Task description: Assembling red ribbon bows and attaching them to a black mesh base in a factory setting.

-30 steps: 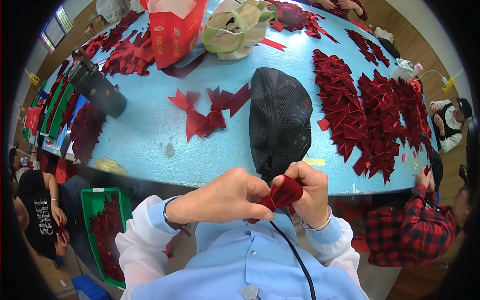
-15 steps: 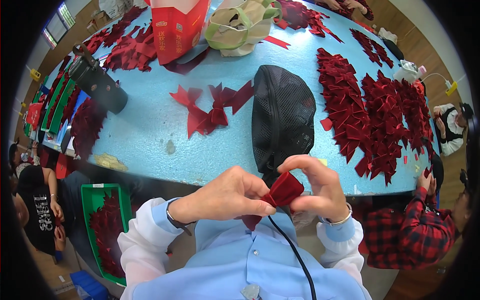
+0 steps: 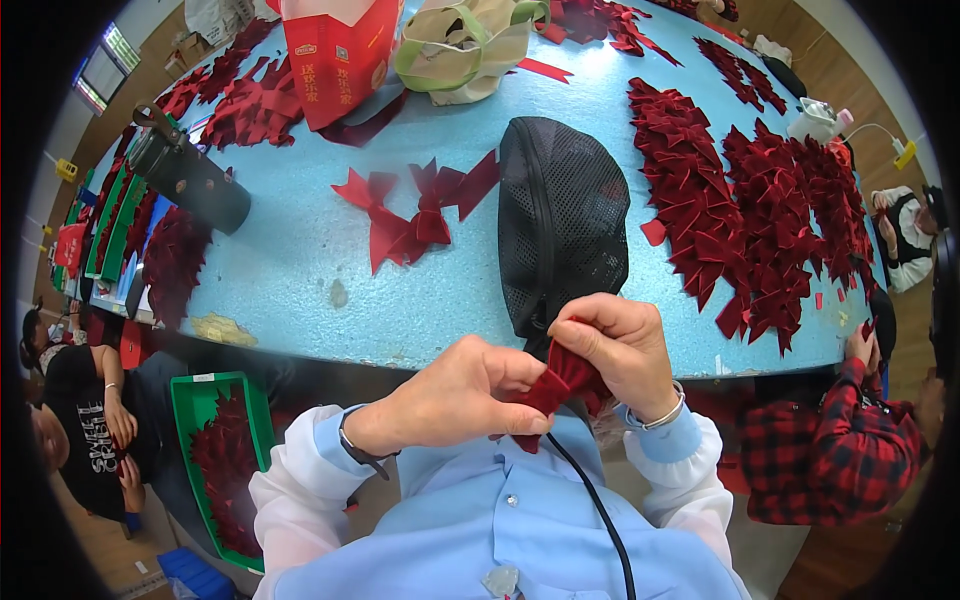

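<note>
Dark red fabric pinched between two hands, its far folds partly hidden

At the lower centre of the frame, the dark red fabric piece [image 3: 545, 393] sits just past the near edge of the worktop [image 3: 280, 290]. The left hand [image 3: 435, 402] pinches it between thumb and fingers; the right hand [image 3: 630, 350] pinches its upper fold, thumb against forefinger. The fingers cover much of the piece, so its full shape is hard to make out; a tip hangs below the left thumb. A black cable [image 3: 600, 500] runs down from there and is cut off by the lower edge.

Beyond the hands, a black mesh bag [image 3: 575, 220] lies at centre, its narrow lower end partly hidden behind the right hand. Just left of it lie red bows [image 3: 405, 230]; bow heaps [image 3: 690, 190] fill the right side, too overlapped to tell apart. The red paper bag [image 3: 335, 70] and cloth bag [image 3: 465, 60] are cropped by the upper edge. At lower left, a green tray [image 3: 205, 392] holds more dark red pieces.
</note>
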`<state>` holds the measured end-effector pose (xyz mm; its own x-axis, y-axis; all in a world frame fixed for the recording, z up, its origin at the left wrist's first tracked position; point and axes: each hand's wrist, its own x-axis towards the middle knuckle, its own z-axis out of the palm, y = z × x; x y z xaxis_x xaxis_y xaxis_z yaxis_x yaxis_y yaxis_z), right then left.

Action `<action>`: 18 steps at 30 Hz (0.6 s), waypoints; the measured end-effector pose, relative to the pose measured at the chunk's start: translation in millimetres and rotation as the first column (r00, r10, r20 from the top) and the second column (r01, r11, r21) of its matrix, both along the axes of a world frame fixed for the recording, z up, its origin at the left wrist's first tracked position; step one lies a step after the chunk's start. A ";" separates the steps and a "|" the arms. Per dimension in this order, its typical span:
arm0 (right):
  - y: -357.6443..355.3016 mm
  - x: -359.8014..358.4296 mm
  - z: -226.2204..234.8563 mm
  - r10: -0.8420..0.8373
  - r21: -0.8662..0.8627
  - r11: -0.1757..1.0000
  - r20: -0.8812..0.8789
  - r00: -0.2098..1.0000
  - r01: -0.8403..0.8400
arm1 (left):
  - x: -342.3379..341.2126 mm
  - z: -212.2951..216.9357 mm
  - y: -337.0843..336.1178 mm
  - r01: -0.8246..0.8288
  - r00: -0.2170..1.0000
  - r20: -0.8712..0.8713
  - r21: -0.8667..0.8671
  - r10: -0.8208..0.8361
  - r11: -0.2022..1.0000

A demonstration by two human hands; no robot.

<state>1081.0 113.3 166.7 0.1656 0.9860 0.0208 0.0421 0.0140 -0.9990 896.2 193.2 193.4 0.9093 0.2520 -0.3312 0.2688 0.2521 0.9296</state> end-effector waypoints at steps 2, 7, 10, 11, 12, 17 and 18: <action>0.1 1.7 4.2 0.003 -0.008 1.000 -0.071 0.997 -0.004 | 0.2 -0.2 -1.8 -0.048 0.998 0.025 -0.052 0.049 0.998; -3.7 1.2 2.9 0.020 0.115 0.993 -0.105 0.994 -0.008 | 1.1 3.0 -2.5 -0.090 0.995 0.034 -0.065 0.093 0.994; -8.1 1.2 1.2 0.056 0.141 0.989 -0.035 0.998 -0.050 | 2.5 2.0 -2.4 -0.089 0.996 0.019 -0.084 0.091 0.992; -9.2 1.6 1.2 0.094 0.098 0.991 -0.023 0.995 -0.091 | 2.3 0.6 -2.3 -0.080 0.997 0.016 -0.069 0.082 0.994; -10.0 2.3 1.7 0.131 0.057 0.990 -0.011 0.991 -0.130 | 2.2 -0.4 -2.3 -0.071 0.997 0.014 -0.052 0.072 0.996; -9.3 8.9 6.5 0.107 -0.069 0.991 -0.150 0.983 -0.118 | 4.0 -1.4 -8.8 -0.128 0.990 0.043 -0.164 0.136 0.978; -10.0 7.6 8.4 0.085 -0.035 0.995 -0.197 0.977 -0.093 | 3.8 0.1 -8.3 -0.128 0.990 0.044 -0.162 0.137 0.978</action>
<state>1088.6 103.3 175.1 0.0740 0.9962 -0.0464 -0.1531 -0.0346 -0.9876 899.9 185.0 193.5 0.8890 0.3196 -0.3278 0.1736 0.4273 0.8873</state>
